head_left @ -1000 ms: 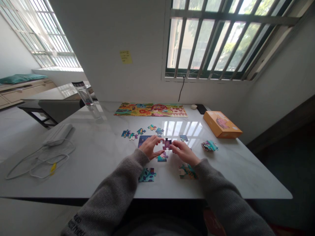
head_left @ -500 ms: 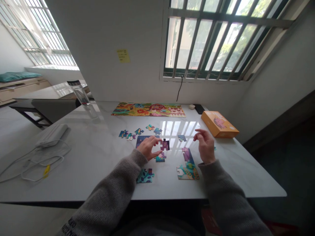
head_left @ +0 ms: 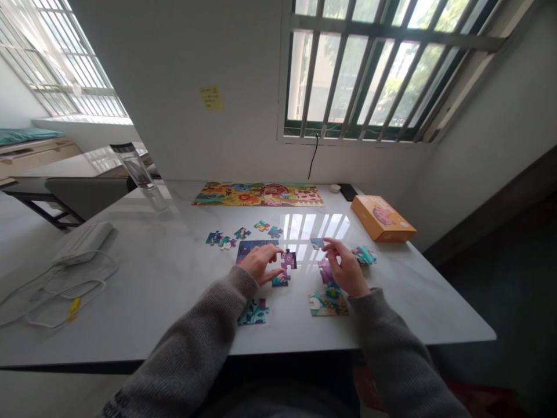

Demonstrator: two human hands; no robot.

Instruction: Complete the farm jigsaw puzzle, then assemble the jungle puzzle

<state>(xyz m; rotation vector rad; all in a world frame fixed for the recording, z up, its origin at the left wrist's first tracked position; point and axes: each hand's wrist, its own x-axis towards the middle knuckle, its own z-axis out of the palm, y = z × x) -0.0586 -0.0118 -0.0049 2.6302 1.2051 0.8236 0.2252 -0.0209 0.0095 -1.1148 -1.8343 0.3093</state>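
Observation:
My left hand (head_left: 262, 264) rests over a dark blue puzzle section (head_left: 250, 248), thumb and fingers apart beside a purple puzzle piece (head_left: 289, 259). That piece lies against a teal and pink piece (head_left: 281, 281). Over the upper part of the right puzzle section (head_left: 329, 303) is my right hand (head_left: 346, 270), its fingers bent and nothing visible in them. A blue piece (head_left: 317, 243) lies by its fingertips. Nearer the front edge is a teal leafy section (head_left: 255, 312). Several loose pieces (head_left: 242, 233) lie behind my left hand, and a stack of pieces (head_left: 364, 255) sits right of my right hand.
An assembled farm puzzle (head_left: 259, 194) lies at the back of the white table (head_left: 174, 302). An orange box (head_left: 383, 219), a black phone (head_left: 348, 192) and a small white round object (head_left: 335, 188) are at the back right. A white device (head_left: 85, 242) with cables and a glass bottle (head_left: 134, 165) stand left.
My right hand has moved left over the right puzzle section, uncovering the stack of pieces. My left hand stays by the purple piece. The whole view has shifted slightly.

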